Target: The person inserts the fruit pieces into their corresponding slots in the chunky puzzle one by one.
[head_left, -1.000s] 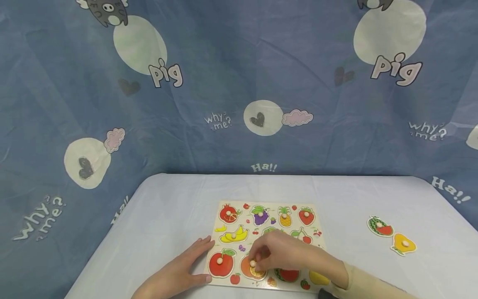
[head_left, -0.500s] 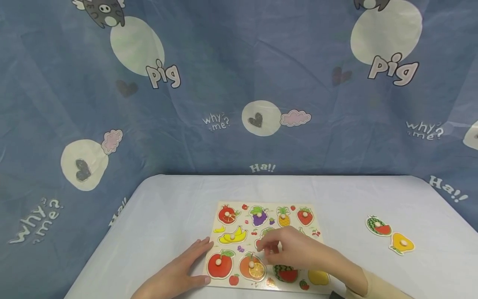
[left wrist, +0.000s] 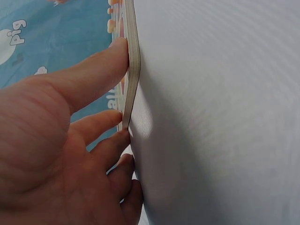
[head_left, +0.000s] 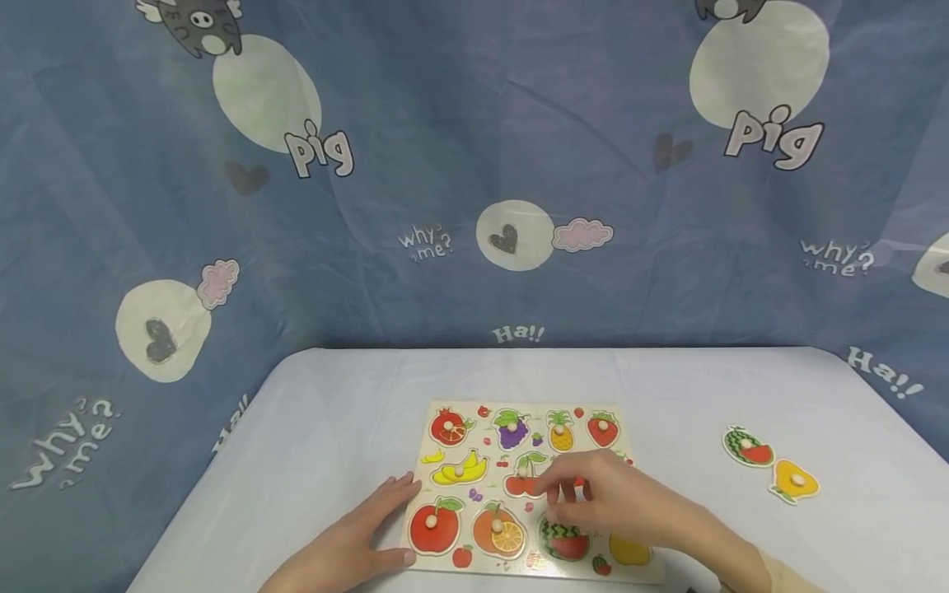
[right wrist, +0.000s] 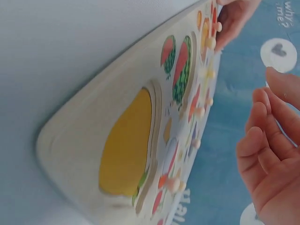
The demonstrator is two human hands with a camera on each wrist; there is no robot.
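Observation:
A wooden fruit puzzle board (head_left: 482, 565) lies on the white table. My left hand (head_left: 348, 539) rests at its left edge, with thumb and fingers touching the rim in the left wrist view. My right hand (head_left: 611, 498) hovers over the board's lower right, fingers loosely bent and holding nothing, as the right wrist view also shows. The orange piece (head_left: 487, 535) sits in its slot beside the apple piece (head_left: 433, 535). The cherry piece (head_left: 519, 484) is just left of my right fingertips. Without knobs, the watermelon recess (right wrist: 182, 77) and yellow pear recess (right wrist: 127, 145) show their printed pictures.
Right of the board lie a loose watermelon piece (head_left: 756, 451) and a loose pear piece (head_left: 799, 476), close together. Knobbed banana (head_left: 469, 468), grape (head_left: 510, 436), pineapple (head_left: 561, 441) and strawberry (head_left: 610, 434) pieces fill other slots. A blue printed curtain (head_left: 415, 305) hangs behind the table.
My right hand has let go of the orange piece's knob, lifted and moved right over the watermelon recess. My left hand stays at the board's left edge.

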